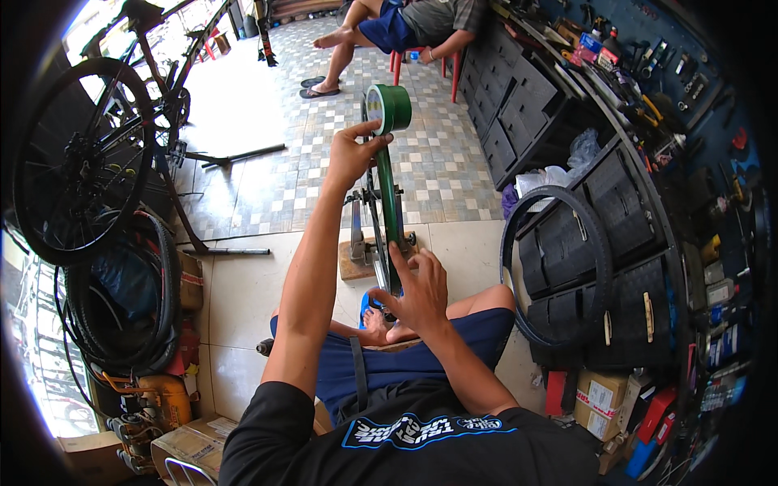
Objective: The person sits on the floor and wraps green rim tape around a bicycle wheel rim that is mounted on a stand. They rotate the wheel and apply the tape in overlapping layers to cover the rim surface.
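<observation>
My left hand [354, 155] reaches forward with its fingers closed on a roll of green tape [395, 108]. From the roll a green strip [386, 182] runs down toward me along a bicycle wheel rim [370, 212], seen nearly edge-on. The rim stands upright in a wheel stand [356, 223] on a wooden block [354, 265]. Nearer to me, my right hand [423, 292] is open, thumb and fingers spread. Its index fingertip is at the lower part of the green strip; whether it presses on it I cannot tell.
A bicycle [154, 89] hangs at the left above several tires [166, 300]. To the right, a loose tire [600, 275] leans against black drawers [620, 235]. Tools hang on a blue wall panel [689, 65]. Another person [389, 28] sits on a red chair [456, 77] ahead.
</observation>
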Tool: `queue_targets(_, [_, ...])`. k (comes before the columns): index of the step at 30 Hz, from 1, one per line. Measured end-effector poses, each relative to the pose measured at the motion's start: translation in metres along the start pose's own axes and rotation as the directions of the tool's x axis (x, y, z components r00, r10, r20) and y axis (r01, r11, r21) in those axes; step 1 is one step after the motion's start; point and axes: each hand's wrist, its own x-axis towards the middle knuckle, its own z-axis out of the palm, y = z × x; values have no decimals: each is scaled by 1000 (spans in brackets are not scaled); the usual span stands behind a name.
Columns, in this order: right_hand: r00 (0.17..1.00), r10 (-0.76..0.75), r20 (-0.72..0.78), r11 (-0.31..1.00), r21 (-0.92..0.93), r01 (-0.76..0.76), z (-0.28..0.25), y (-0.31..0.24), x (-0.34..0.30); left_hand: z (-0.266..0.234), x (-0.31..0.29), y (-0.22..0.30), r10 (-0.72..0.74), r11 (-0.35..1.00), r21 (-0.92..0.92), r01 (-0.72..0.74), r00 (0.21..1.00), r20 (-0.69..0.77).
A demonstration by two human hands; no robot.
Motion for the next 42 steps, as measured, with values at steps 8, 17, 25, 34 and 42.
queue_targets(8, [996, 1, -89, 969, 245, 21, -11, 17, -6, 3, -18, 2, 24, 997, 67, -24, 1000, 1])
queue_targets(17, [957, 238, -165, 743, 666, -70, -9, 33, 110, 8, -39, -9, 121, 989, 82, -119, 992, -16])
queue_targets(25, [962, 272, 4, 609, 774, -175, 30, 29, 144, 9, -64, -29, 222, 975, 0, -222, 975, 5])
queue_targets(34, [974, 217, 59, 461, 874, -155, 44, 30, 117, 1, -112, -12, 331, 934, 95, -344, 934, 131])
queue_targets(42, [949, 259, 179, 265, 932, -249, 45, 8, 95, -1, -105, 21, 266, 955, -189, -230, 944, 194])
